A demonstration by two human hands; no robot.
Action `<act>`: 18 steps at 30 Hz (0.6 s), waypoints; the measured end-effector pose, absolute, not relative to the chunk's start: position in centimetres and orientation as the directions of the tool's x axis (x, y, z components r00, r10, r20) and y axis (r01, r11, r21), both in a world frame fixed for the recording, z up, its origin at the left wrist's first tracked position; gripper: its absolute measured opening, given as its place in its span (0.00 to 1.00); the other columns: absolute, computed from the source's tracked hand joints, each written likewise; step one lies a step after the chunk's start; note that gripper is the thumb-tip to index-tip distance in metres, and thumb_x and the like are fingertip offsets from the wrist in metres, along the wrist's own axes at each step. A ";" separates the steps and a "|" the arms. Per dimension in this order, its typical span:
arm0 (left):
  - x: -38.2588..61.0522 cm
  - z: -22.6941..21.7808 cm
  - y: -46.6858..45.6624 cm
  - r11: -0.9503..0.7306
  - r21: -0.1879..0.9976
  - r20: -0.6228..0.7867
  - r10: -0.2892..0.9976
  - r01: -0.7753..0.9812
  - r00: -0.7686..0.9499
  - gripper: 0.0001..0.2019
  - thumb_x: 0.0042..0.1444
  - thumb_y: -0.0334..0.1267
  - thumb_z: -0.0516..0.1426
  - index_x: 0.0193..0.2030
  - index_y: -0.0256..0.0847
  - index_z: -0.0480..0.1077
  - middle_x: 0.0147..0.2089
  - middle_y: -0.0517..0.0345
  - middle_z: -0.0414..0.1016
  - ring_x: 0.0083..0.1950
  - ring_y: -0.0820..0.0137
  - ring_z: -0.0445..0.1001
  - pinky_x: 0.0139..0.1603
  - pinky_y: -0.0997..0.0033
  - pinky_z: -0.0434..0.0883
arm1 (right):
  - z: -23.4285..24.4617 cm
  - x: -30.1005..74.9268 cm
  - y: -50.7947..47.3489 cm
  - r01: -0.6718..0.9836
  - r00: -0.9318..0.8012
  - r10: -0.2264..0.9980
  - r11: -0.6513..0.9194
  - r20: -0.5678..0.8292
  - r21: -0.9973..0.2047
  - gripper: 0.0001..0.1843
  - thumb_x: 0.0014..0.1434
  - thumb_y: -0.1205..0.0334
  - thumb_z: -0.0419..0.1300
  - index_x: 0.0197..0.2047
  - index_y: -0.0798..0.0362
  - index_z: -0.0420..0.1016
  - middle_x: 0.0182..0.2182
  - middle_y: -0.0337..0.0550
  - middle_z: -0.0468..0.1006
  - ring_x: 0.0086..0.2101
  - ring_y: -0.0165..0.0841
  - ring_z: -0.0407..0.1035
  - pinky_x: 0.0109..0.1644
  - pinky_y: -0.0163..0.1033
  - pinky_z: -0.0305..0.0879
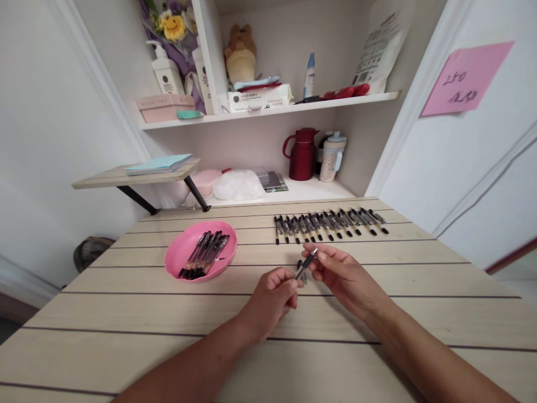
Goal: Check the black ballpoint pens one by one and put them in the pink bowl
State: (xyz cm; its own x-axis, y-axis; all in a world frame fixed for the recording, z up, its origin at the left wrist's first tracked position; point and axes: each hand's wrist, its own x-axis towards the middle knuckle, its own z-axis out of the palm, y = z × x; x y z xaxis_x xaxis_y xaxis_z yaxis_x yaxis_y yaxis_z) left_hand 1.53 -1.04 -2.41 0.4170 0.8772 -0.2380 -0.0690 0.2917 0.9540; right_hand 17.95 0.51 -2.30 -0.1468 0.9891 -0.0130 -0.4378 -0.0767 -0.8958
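Note:
My left hand (274,292) pinches the rear part of a pen (306,264), which has a dark grip and a silvery tip pointing up and to the right. At the tip end, my right hand (342,274) has its thumb and fingers closed around the pen. Behind the held pen, a small dark-ended object (299,265) lies on the table, partly hidden by the hands. Beyond my hands stretches a row of black-capped clear pens (321,225). To the left, a pink bowl (171,267) contains several more dark pens (206,254).
The slatted wooden table (168,347) meets a white shelf unit (268,113). A small raised stand (100,177) with blue paper (161,163) is at the back left. A red jug (302,155) and a light tumbler (333,157) stand at the back.

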 end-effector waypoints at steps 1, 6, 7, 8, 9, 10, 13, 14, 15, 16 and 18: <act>1.5 -2.4 -1.1 0.296 0.953 -0.241 0.873 -0.069 0.424 0.08 0.49 0.40 0.54 0.31 0.37 0.63 0.17 0.69 0.59 0.14 0.85 0.45 0.16 0.79 0.40 | -2.4 18.0 0.6 -0.430 -0.147 0.989 -0.076 -0.013 -0.900 0.14 0.45 0.55 0.64 0.35 0.52 0.75 0.27 0.40 0.73 0.24 0.27 0.61 0.27 0.35 0.56; 1.4 -2.6 -1.1 0.277 0.958 -0.218 0.871 -0.073 0.441 0.07 0.49 0.39 0.53 0.32 0.37 0.63 0.17 0.69 0.59 0.13 0.85 0.46 0.15 0.80 0.41 | -3.0 17.9 0.8 -0.435 -0.125 0.992 -0.063 -0.009 -0.898 0.07 0.46 0.60 0.65 0.26 0.53 0.73 0.23 0.38 0.71 0.21 0.25 0.58 0.25 0.33 0.53; 1.4 -2.6 -1.1 0.274 0.959 -0.214 0.869 -0.073 0.446 0.07 0.49 0.39 0.53 0.32 0.37 0.63 0.17 0.68 0.59 0.13 0.85 0.46 0.15 0.80 0.42 | -3.0 17.9 0.8 -0.440 -0.129 0.992 -0.070 -0.014 -0.895 0.07 0.45 0.60 0.65 0.27 0.53 0.73 0.25 0.39 0.72 0.22 0.25 0.59 0.25 0.33 0.54; 1.4 -2.7 -1.1 0.274 0.959 -0.214 0.866 -0.071 0.451 0.07 0.50 0.39 0.53 0.32 0.37 0.63 0.17 0.68 0.59 0.13 0.85 0.45 0.15 0.79 0.41 | -2.9 17.9 0.8 -0.446 -0.136 0.990 -0.083 -0.024 -0.891 0.08 0.46 0.59 0.65 0.29 0.52 0.74 0.28 0.40 0.73 0.23 0.25 0.60 0.26 0.33 0.55; 1.3 -2.7 -1.1 0.275 0.959 -0.215 0.864 -0.068 0.455 0.07 0.50 0.39 0.53 0.32 0.37 0.63 0.17 0.68 0.59 0.13 0.85 0.45 0.14 0.79 0.41 | -2.8 18.0 0.7 -0.455 -0.142 0.989 -0.097 -0.035 -0.885 0.10 0.46 0.58 0.65 0.32 0.52 0.74 0.30 0.41 0.74 0.24 0.26 0.61 0.27 0.34 0.56; 1.3 -2.7 -1.0 0.277 0.959 -0.219 0.862 -0.064 0.456 0.08 0.50 0.40 0.53 0.32 0.37 0.63 0.17 0.68 0.59 0.13 0.85 0.45 0.14 0.79 0.41 | -2.7 18.0 0.7 -0.463 -0.144 0.989 -0.106 -0.044 -0.880 0.11 0.46 0.58 0.65 0.34 0.51 0.74 0.32 0.41 0.74 0.24 0.26 0.62 0.27 0.34 0.57; 1.3 -2.8 -1.0 0.272 0.961 -0.223 0.865 -0.046 0.450 0.07 0.50 0.39 0.53 0.31 0.37 0.63 0.17 0.68 0.59 0.13 0.85 0.46 0.15 0.80 0.42 | -2.8 18.1 0.7 -0.468 -0.137 0.990 -0.101 -0.041 -0.878 0.09 0.46 0.60 0.65 0.33 0.52 0.75 0.26 0.39 0.72 0.23 0.25 0.61 0.27 0.33 0.56; 1.3 -2.8 -1.0 0.266 0.963 -0.219 0.866 -0.041 0.449 0.07 0.50 0.39 0.53 0.31 0.37 0.63 0.17 0.68 0.59 0.13 0.85 0.46 0.15 0.80 0.42 | -2.9 18.1 0.8 -0.464 -0.136 0.990 -0.093 -0.033 -0.881 0.07 0.46 0.61 0.65 0.30 0.53 0.74 0.23 0.37 0.71 0.22 0.24 0.59 0.26 0.32 0.55; 1.4 -2.9 -1.0 0.260 0.965 -0.216 0.866 -0.038 0.450 0.07 0.50 0.39 0.53 0.31 0.37 0.63 0.17 0.68 0.60 0.13 0.85 0.46 0.15 0.80 0.43 | -3.0 18.0 0.8 -0.461 -0.137 0.990 -0.088 -0.027 -0.883 0.06 0.46 0.61 0.65 0.29 0.53 0.74 0.21 0.36 0.70 0.21 0.23 0.58 0.25 0.31 0.54; 1.4 -2.9 -1.0 0.256 0.966 -0.214 0.867 -0.035 0.451 0.07 0.50 0.39 0.53 0.32 0.37 0.63 0.17 0.68 0.60 0.13 0.85 0.47 0.15 0.80 0.43 | -3.1 18.0 0.8 -0.461 -0.139 0.990 -0.084 -0.022 -0.884 0.06 0.46 0.62 0.65 0.27 0.53 0.73 0.21 0.36 0.69 0.21 0.23 0.57 0.24 0.31 0.53; 1.4 -2.8 -1.1 0.254 0.966 -0.213 0.870 -0.036 0.444 0.07 0.50 0.39 0.52 0.31 0.37 0.63 0.17 0.69 0.60 0.13 0.85 0.46 0.16 0.80 0.43 | -3.2 17.9 0.8 -0.470 -0.154 0.988 -0.084 -0.013 -0.879 0.06 0.47 0.61 0.64 0.28 0.53 0.72 0.24 0.37 0.71 0.21 0.23 0.58 0.24 0.31 0.52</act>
